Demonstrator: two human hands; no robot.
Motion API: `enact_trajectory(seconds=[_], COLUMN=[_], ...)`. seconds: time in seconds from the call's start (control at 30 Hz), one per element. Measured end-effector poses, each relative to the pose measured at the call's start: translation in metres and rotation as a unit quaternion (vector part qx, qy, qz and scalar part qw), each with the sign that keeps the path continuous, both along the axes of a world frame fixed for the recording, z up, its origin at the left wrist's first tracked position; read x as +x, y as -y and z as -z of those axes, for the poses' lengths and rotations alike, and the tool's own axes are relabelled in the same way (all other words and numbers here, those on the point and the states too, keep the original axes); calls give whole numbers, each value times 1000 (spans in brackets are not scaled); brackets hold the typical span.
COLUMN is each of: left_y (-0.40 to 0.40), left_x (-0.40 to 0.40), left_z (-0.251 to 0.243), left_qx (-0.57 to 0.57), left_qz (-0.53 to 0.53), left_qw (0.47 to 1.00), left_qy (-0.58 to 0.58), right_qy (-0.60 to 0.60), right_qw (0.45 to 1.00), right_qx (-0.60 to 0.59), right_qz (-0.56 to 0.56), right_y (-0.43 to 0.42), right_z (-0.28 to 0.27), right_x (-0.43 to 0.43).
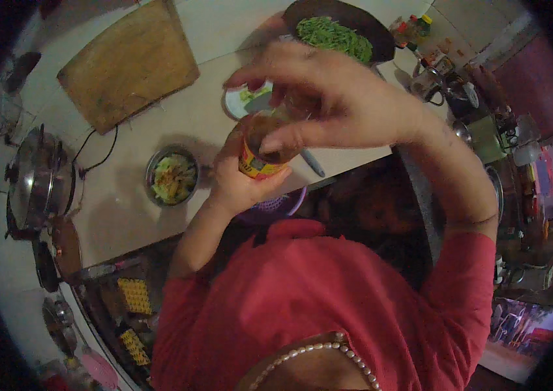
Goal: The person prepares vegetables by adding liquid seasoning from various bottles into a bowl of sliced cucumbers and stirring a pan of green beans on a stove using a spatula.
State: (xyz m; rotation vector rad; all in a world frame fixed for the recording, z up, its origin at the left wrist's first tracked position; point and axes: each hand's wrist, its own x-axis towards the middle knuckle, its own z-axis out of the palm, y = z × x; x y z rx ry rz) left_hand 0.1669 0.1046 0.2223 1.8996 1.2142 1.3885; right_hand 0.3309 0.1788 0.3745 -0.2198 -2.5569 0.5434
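My left hand (pixel 235 181) is wrapped around a small jar (pixel 263 167) with a yellow and red label that bears writing. Over the jar's mouth my right hand (pixel 320 93) is arched, its thumb at or just in front of the rim and its fingers spread above. Something dim and brownish shows between those fingers; blur hides whether it is held. To the left of the jar is a steel bowl (pixel 148 181) of pale green cut vegetables (pixel 175 177) with brownish seasoning on top. Partly behind my right hand lies a white plate (pixel 231 105) with green pieces.
A wooden cutting board (pixel 130 63) lies at the back left, above a lidded electric pan (pixel 37 181). Chopped greens (pixel 330 36) fill a dark pan (pixel 379 29) at the back. A knife (pixel 312 163) lies near the counter's front edge, and a purple basket (pixel 276 205) is below it.
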Motion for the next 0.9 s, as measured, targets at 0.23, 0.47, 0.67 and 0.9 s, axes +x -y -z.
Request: enact_trajectory(seconds=[0.23, 0.47, 0.67, 0.9], left_y=[-128, -196, -142, -114], left_x=[94, 140, 151, 179], left_z=[-107, -102, -12, -25], left_qx=[136, 178, -286, -510], left_qz=[-15, -102, -182, 0], left_qw=[990, 973, 918, 827], left_qy=[-10, -110, 204, 237], right_qy=[322, 127, 237, 240], right_qw=[851, 777, 740, 720], right_qx=[142, 329, 249, 103], right_qz=[391, 522, 578, 643], right_y=[-13, -180, -355, -526], right_z=[-135, -144, -62, 83], right_x=[80, 218, 337, 479])
